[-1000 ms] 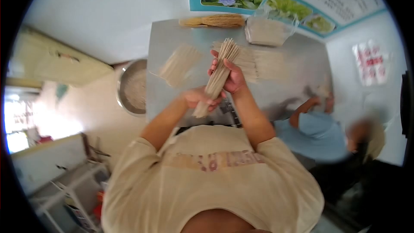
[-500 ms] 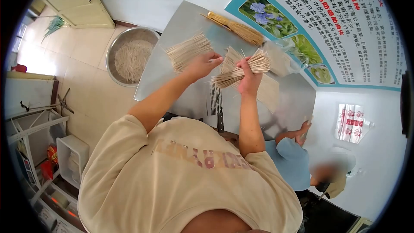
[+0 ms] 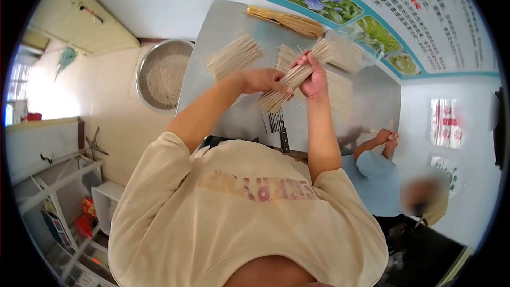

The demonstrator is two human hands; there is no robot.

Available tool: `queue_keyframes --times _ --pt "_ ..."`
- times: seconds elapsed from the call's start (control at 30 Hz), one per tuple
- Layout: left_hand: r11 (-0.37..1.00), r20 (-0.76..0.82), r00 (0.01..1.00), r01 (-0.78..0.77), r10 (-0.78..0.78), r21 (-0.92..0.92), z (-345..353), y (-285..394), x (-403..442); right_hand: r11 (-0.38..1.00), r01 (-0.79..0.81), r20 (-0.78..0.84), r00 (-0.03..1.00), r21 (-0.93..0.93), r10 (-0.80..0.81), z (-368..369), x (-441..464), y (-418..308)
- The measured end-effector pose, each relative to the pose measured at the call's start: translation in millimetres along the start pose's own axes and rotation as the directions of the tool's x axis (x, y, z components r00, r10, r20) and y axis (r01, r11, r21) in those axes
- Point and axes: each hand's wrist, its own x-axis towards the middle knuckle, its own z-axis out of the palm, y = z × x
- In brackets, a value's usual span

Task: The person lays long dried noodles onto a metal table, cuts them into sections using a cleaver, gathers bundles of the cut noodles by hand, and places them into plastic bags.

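Observation:
A thick bundle of dried noodles [image 3: 295, 77] slants between my two hands over the metal table [image 3: 204, 114]. My right hand [image 3: 313, 76] is wrapped round its upper part. Against the lower part, my left hand [image 3: 270, 82] has its fingers closed round the strands. Left of my hands lies a flat pile of noodles [image 3: 234, 56]. Another pile [image 3: 286, 56] sits partly hidden behind the bundle, and more noodles [image 3: 340, 94] are spread to the right. Below the bundle's lower end rests a cleaver [image 3: 284, 139], its dark handle towards my body.
At the table's back lie a straw brush [image 3: 287, 21] and a clear plastic bag [image 3: 353, 50]. A metal basin [image 3: 142, 77] of noodle pieces stands on the floor at left. To the right, a co-worker in a blue top [image 3: 372, 180] works at the table.
My left hand has moved right, from the side pile onto the bundle. The bundle, fanned out before, is now gathered and slanted more steeply. The view has shifted slightly.

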Motion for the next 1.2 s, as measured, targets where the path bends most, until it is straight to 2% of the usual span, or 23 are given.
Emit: queue_keyframes --times 0.03,0.1,0.13,0.17,0.23,0.27,0.33,0.37,0.43,0.57,0.77,0.83,0.87,0.93,1.03,1.07,1.13,1.17,1.2 --pt "1.0 0.019 1.0 0.021 -0.021 0.019 2.9 -5.6 3.4 0.999 0.029 -0.002 1.0 0.017 -0.029 -15.4 -2.0 2.9" --pt "0.983 -0.147 0.983 0.086 -0.109 -0.159 12.8 -20.7 3.1 0.995 0.051 -0.103 0.994 0.086 -0.042 -3.4 -11.7 25.7" --pt "0.961 -0.15 0.978 0.103 -0.145 -0.256 13.3 -28.9 4.0 0.996 0.065 -0.072 0.996 0.059 -0.06 -11.8 -13.8 32.9" --pt "0.962 -0.134 0.975 0.141 -0.176 -0.232 13.8 -35.4 4.3 0.991 0.099 -0.078 0.993 0.089 -0.092 -12.8 -18.7 37.1" --pt "0.858 -0.133 0.952 0.183 -0.277 -0.48 14.3 -43.7 2.1 0.98 0.038 -0.023 0.999 0.197 -0.034 -11.5 -27.7 43.5" --pt "0.862 -0.12 0.945 0.221 -0.305 -0.456 14.4 -47.9 0.7 0.972 0.073 -0.027 0.997 0.224 -0.069 -14.3 -30.5 45.0" --pt "0.687 0.049 0.962 0.226 -0.268 -0.691 14.9 -53.0 -1.6 0.987 0.071 -0.027 0.997 0.143 -0.068 -20.1 -32.7 44.0" --pt "0.693 0.057 0.955 0.252 -0.292 -0.675 18.5 -53.7 -2.5 0.982 0.096 -0.029 0.995 0.164 -0.093 -23.4 -33.1 45.0" --pt "0.817 -0.129 0.956 0.151 -0.264 -0.556 26.0 -54.9 1.4 0.971 0.055 -0.03 0.998 0.231 -0.049 -29.5 -30.7 44.9" --pt "0.827 -0.17 0.947 0.14 -0.273 -0.545 33.3 -51.2 6.0 0.967 0.082 -0.033 0.997 0.241 -0.076 -37.0 -30.6 43.6" --pt "0.932 -0.301 0.931 0.092 -0.205 -0.35 49.5 -46.3 16.1 0.969 0.184 -0.125 0.978 0.167 -0.165 -44.0 -25.7 48.1" --pt "0.978 -0.341 0.92 0.157 -0.194 -0.134 54.3 -44.3 24.8 0.982 0.184 -0.261 0.95 0.03 -0.171 -45.4 -23.7 48.9" --pt "0.978 -0.343 0.919 0.16 -0.196 -0.132 55.2 -44.6 29.2 0.982 0.185 -0.259 0.951 0.033 -0.17 -46.4 -23.4 45.9" --pt "0.997 -0.332 0.941 0.056 -0.068 -0.047 55.2 -45.2 36.8 0.987 0.161 -0.223 0.962 0.01 -0.155 -49.5 -22.1 38.2" --pt "0.995 -0.369 0.925 0.094 -0.093 -0.016 61.2 -37.3 44.1 0.995 0.104 -0.189 0.977 -0.011 -0.104 -54.1 -17.7 22.2" --pt "0.995 -0.368 0.925 0.097 -0.096 -0.016 64.2 -30.6 45.3 0.994 0.105 -0.191 0.976 -0.009 -0.105 -54.3 -19.1 18.1" --pt "0.881 -0.269 0.924 0.127 -0.272 -0.456 67.7 -17.3 44.2 0.997 0.049 -0.192 0.981 0.065 -0.036 -53.7 -22.0 11.1" --pt "0.881 -0.27 0.923 0.129 -0.274 -0.456 66.2 -17.3 42.9 0.997 0.049 -0.193 0.981 0.067 -0.036 -56.4 -23.6 10.8" --pt "0.842 -0.194 0.932 0.171 -0.307 -0.513 64.5 -18.6 41.3 0.994 0.029 -0.171 0.985 0.104 -0.011 -59.7 -25.8 11.2"
